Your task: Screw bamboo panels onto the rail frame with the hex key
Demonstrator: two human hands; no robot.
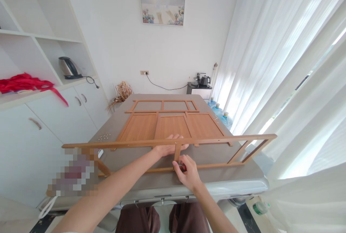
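Wooden frame (216, 140) held upright at bench (243, 175) edge: left hand (169, 148) wrapped over top rail for steadiness, right hand (187, 171) pinched shut on short upright (177, 152) below. Beyond both grips, slatted panel (173, 125) flat on bench.

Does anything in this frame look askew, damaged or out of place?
Nothing looks damaged. The left hand steadies the top rail of a long wooden frame held upright on the grey table; the right hand pinches at its short centre strut. A red cloth trails off the white shelf, slightly untidy.
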